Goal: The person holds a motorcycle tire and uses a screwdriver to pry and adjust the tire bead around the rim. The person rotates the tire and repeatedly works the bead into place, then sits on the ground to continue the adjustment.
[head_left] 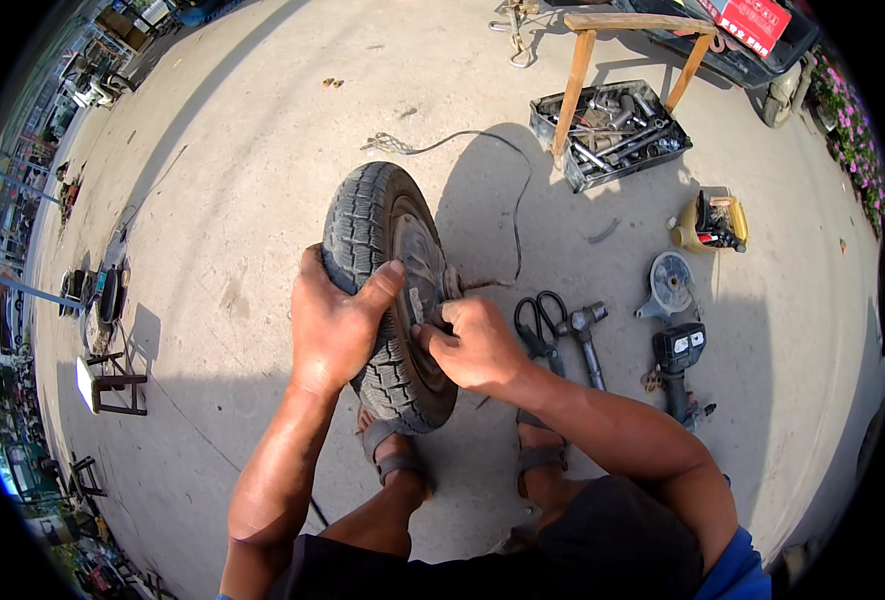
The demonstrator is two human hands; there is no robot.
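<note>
A small wheel with a black treaded tyre and a metal hub stands tilted between my feet. My left hand grips the tyre's outer side, thumb across the tread. My right hand is closed at the inner side of the wheel by the hub; what its fingertips hold is hidden. Just to the right lie large black-handled scissors, a hammer-like metal tool, a round metal plate and a black cordless power tool. A thin cable runs on the concrete behind the wheel.
A crate of sockets and wrenches stands under a wooden frame, near a yellow tool container. A small stool is at left, a parked vehicle with a red sign at upper right, pink flowers along the right edge.
</note>
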